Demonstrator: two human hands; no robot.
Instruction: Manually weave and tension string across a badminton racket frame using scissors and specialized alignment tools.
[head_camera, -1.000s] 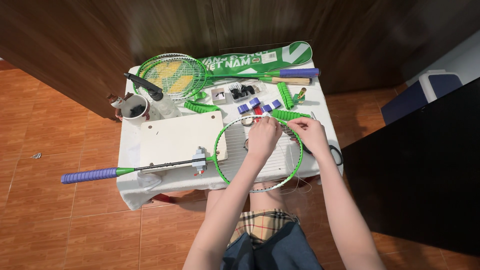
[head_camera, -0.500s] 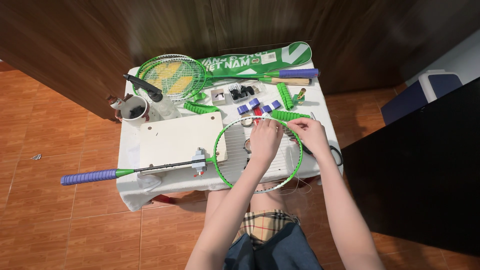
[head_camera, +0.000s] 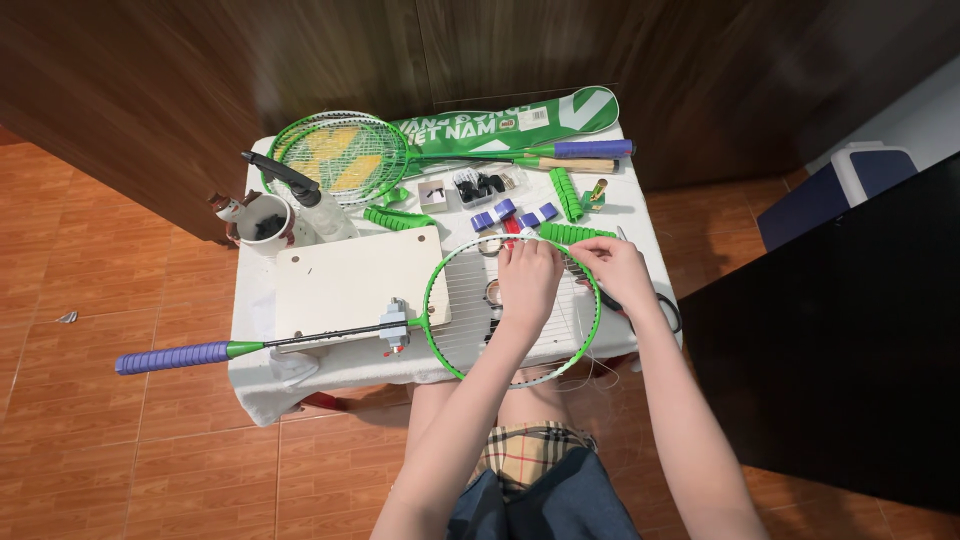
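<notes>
Terracotta tile floor (head_camera: 130, 470) — dark wood wall (head_camera: 300, 60) behind.

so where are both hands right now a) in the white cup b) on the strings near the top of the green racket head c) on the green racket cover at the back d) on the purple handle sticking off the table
b: the left hand and right hand both rest on the strings at the far side of the green racket head, well away from its purple handle.
</notes>
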